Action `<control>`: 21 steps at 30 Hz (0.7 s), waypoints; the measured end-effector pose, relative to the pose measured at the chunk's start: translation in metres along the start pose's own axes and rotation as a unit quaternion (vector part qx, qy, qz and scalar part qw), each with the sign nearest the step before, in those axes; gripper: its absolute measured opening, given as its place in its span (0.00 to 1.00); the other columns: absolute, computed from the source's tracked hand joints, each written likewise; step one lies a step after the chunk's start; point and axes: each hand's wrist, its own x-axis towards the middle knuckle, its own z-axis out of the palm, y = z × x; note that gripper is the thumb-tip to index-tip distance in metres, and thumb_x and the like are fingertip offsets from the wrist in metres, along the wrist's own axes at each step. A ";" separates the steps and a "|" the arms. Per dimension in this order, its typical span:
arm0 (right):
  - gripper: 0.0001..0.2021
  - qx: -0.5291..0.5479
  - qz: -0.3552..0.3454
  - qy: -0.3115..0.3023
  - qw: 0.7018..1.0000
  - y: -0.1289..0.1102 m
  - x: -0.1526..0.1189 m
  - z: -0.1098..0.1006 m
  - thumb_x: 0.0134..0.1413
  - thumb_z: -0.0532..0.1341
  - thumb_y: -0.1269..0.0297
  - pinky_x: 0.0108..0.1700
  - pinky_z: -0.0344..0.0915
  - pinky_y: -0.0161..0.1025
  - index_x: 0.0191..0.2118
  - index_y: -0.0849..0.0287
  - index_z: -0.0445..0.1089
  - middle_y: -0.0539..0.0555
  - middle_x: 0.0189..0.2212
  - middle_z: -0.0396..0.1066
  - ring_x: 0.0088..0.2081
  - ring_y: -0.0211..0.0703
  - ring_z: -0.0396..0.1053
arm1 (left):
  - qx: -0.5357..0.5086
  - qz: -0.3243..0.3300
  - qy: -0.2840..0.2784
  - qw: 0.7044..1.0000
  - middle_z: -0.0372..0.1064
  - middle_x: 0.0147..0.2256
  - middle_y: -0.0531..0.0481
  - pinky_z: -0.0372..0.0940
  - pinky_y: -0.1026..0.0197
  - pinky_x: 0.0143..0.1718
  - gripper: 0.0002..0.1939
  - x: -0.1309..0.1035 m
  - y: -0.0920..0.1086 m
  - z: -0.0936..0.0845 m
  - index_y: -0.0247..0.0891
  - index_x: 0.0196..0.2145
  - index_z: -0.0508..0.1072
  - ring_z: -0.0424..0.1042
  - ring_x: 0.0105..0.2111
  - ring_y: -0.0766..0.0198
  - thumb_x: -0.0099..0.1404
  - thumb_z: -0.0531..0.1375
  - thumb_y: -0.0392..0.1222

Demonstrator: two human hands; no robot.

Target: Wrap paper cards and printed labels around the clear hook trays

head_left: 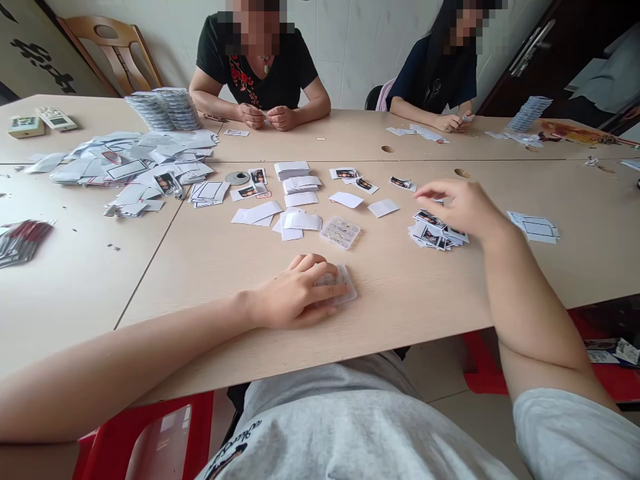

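Note:
My left hand (303, 292) lies palm down over a small clear plastic box (348, 285) near the table's front edge, its fingers stretched across the lid. Just beyond it sits a second clear compartment box (341, 233) with small pieces inside. My right hand (463, 208) is raised above a loose pile of photo cards (434, 235), fingers bent and close together. Whether something small is between its fingertips is hidden. Nearby, a photo card (403, 183) lies left of the right hand, and a white slip (384, 208) lies nearer the boxes.
Across the table (400, 280) two people handle small items. At the left lie a big heap of white packets (135, 160), stacked packs (163, 109) and a tape roll (237, 178). White card stacks (300, 183) stand mid-table; outlined cards (534, 227) lie at right.

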 end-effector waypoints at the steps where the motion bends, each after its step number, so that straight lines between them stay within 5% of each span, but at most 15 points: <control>1: 0.09 -0.014 0.052 0.001 0.999 0.015 0.003 -0.008 0.52 0.59 0.62 0.42 0.64 0.40 0.37 0.57 0.74 0.53 0.34 0.75 0.35 0.42 0.70 | -0.007 0.007 -0.004 1.000 0.64 0.49 0.40 0.59 0.47 0.50 0.21 0.001 0.000 -0.001 0.44 0.54 0.68 0.59 0.46 0.52 0.65 0.54 0.48; 4: 0.10 -0.047 0.189 -0.027 0.981 0.055 0.005 -0.028 0.51 0.59 0.62 0.43 0.61 0.40 0.37 0.59 0.73 0.57 0.37 0.74 0.37 0.41 0.68 | -0.022 0.016 -0.021 0.999 0.64 0.45 0.40 0.59 0.49 0.49 0.24 0.001 0.000 -0.003 0.44 0.56 0.67 0.60 0.43 0.54 0.65 0.54 0.52; 8: 0.12 -0.079 0.315 -0.136 0.936 0.085 -0.002 -0.045 0.52 0.58 0.60 0.44 0.58 0.41 0.39 0.60 0.72 0.59 0.41 0.73 0.39 0.41 0.66 | -0.020 0.011 -0.027 0.999 0.62 0.48 0.39 0.58 0.48 0.50 0.25 0.001 -0.002 -0.002 0.44 0.58 0.63 0.60 0.45 0.54 0.66 0.53 0.50; 14: 0.26 -0.015 0.327 -0.266 0.907 0.092 -0.009 -0.051 0.44 0.65 0.50 0.44 0.60 0.37 0.49 0.54 0.65 0.59 0.49 0.67 0.46 0.43 0.65 | -0.016 0.018 -0.015 1.000 0.62 0.50 0.39 0.59 0.49 0.50 0.24 0.000 -0.004 0.001 0.42 0.59 0.62 0.61 0.46 0.53 0.66 0.53 0.47; 21: 0.44 -0.040 0.315 -0.345 0.883 0.099 -0.005 -0.038 0.36 0.68 0.46 0.57 0.57 0.40 0.61 0.47 0.52 0.57 0.55 0.60 0.54 0.48 0.63 | -0.017 0.016 -0.007 1.000 0.62 0.51 0.39 0.59 0.49 0.50 0.22 0.000 -0.004 0.001 0.38 0.56 0.63 0.61 0.46 0.53 0.66 0.54 0.46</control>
